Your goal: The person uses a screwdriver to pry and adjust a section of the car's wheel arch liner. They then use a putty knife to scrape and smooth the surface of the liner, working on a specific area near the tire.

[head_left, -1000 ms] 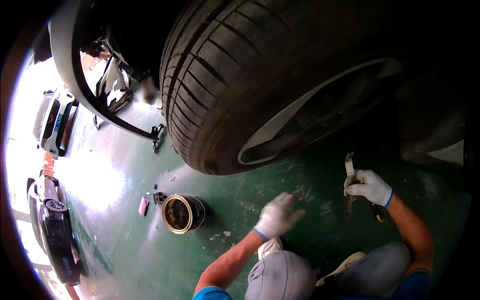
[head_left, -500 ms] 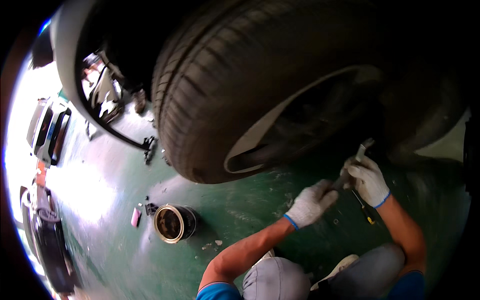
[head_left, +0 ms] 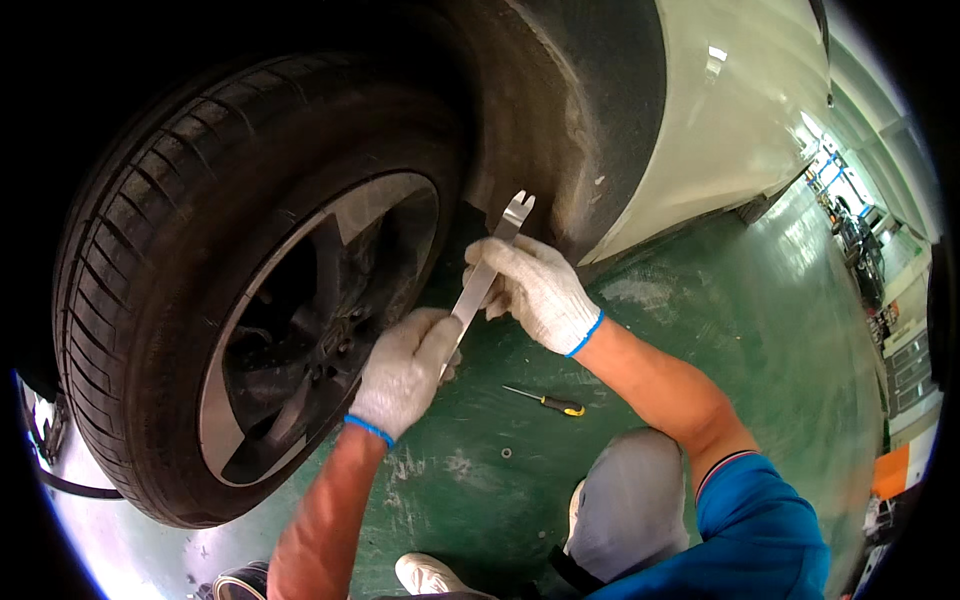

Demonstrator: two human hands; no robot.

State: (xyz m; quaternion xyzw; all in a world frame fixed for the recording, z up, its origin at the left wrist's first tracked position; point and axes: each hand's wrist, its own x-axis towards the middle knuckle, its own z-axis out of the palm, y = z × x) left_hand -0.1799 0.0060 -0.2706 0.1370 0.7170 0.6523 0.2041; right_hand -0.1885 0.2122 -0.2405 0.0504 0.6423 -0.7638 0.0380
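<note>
My gloved left hand [head_left: 405, 372] is closed round the lower end of a flat metal pry tool [head_left: 472, 298] with a forked tip. Higher up the same tool, my gloved right hand [head_left: 543, 292] grips it between thumb and fingers. The fork points up and away from me, in front of the dark wheel arch liner [head_left: 535, 130]; whether it touches anything there I cannot tell. Just left of both hands stands a car wheel with a black tyre [head_left: 150, 300] and a two-tone alloy rim [head_left: 228, 445]. Both gloves are white knit with blue cuffs.
A screwdriver [head_left: 558, 404] with a yellow and black handle lies on the green floor [head_left: 700, 300] below my hands, near a small ring [head_left: 506, 453]. The pale car body [head_left: 725, 110] spans the upper right. An open tin [head_left: 240, 584] shows at the lower left edge.
The view has swung to the right, bringing the wheel face, arch and car body into sight. Both hands still hold the pry tool, now brightly lit with its fork pointing up.
</note>
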